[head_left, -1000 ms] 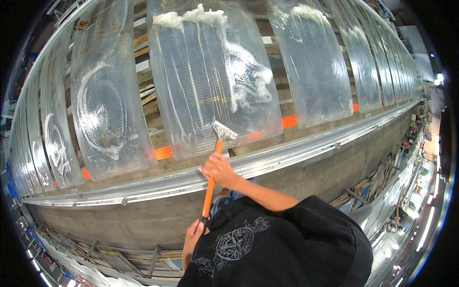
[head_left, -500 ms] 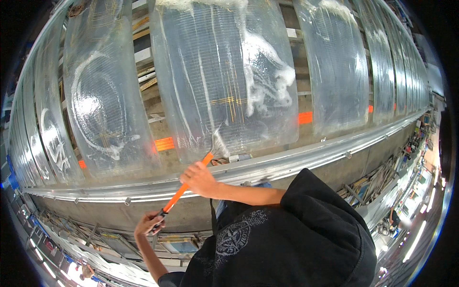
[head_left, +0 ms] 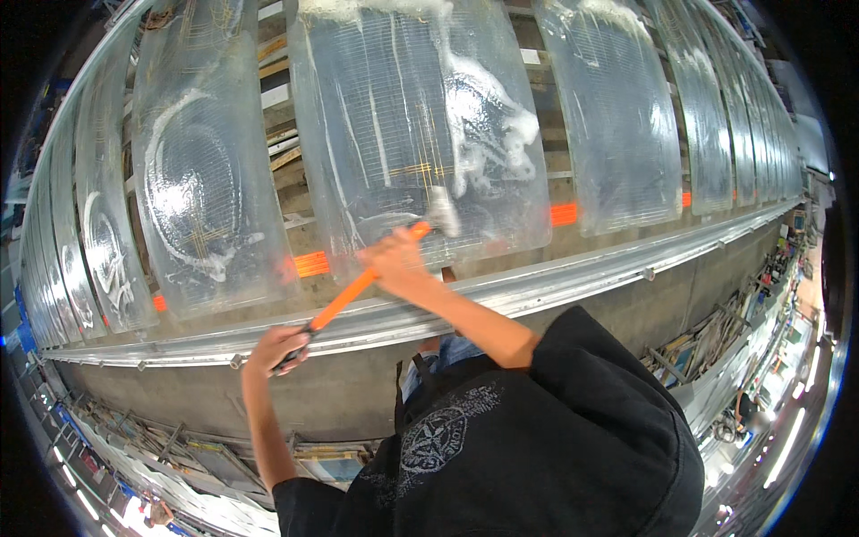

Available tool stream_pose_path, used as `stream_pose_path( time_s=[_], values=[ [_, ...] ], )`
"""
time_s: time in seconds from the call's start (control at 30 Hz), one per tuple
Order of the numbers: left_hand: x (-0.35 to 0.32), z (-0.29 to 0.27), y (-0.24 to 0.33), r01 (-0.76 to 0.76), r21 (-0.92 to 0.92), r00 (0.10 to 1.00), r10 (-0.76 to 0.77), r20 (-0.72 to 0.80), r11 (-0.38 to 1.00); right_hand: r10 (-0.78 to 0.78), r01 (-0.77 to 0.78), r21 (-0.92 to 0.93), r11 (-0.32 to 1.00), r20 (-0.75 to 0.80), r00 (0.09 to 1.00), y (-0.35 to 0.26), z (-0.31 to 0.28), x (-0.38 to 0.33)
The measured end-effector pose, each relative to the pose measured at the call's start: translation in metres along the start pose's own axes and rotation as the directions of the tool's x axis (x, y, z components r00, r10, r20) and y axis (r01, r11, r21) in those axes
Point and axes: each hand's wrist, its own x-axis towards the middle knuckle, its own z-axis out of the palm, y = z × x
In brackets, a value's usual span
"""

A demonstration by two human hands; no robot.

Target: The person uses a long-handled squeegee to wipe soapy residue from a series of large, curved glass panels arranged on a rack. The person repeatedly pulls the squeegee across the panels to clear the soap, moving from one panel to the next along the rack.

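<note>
My left hand (head_left: 279,347) is wrapped round the black grip at the lower end of a long orange-handled tool (head_left: 351,294). Higher up, my right hand (head_left: 398,259) grips the shaft close to its head. The pale, motion-blurred head appears to touch the lower part of a large translucent slab (head_left: 344,143); whether it is a brush or a scraper I cannot tell. Fine line patterns and gold-coloured strips show in the slab, and white foam (head_left: 492,121) covers part of its right side.
Similar translucent slabs stand to the left (head_left: 192,152) and right (head_left: 617,125), with orange blocks (head_left: 311,264) in the gaps. A metal rail (head_left: 573,278) runs between me and the slabs. Framed panels and boards (head_left: 206,443) lie behind me. Another person (head_left: 744,409) is far to the right.
The tool's head has moved up and slightly right over the slab. Both hands have risen with it, and the right arm reaches farther forward.
</note>
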Motion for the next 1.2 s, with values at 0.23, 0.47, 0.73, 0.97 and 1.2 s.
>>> stream_pose_path(
  time_s=[0.23, 0.47, 0.73, 0.97, 1.2],
  values=[
    [0.014, 0.154, -0.030, -0.117, -0.113, 0.990, 0.125, 0.062, 0.987, 0.060, -0.065, -0.040, 0.997, -0.123, 0.991, 0.048, -0.048, -0.095],
    [-0.061, 0.152, -0.116, -0.027, -0.544, 0.985, -0.071, -0.158, 0.839, -0.212, 0.231, 0.183, 0.956, -0.117, 0.970, -0.043, 0.010, -0.043],
    [0.061, 0.181, 0.105, -0.314, -0.558, 0.946, 0.201, -0.254, 0.768, -0.358, 0.429, 0.039, 0.902, -0.486, 0.797, 0.129, -0.059, 0.156],
    [0.060, 0.178, 0.159, -0.396, -0.549, 0.918, 0.301, -0.258, 0.736, -0.341, 0.376, -0.026, 0.926, -0.482, 0.807, 0.152, -0.087, 0.188],
    [-0.022, 0.185, -0.098, -0.182, -0.412, 0.981, 0.137, -0.136, 0.893, -0.227, 0.249, 0.070, 0.966, -0.238, 0.945, -0.002, -0.001, -0.039]
  ],
)
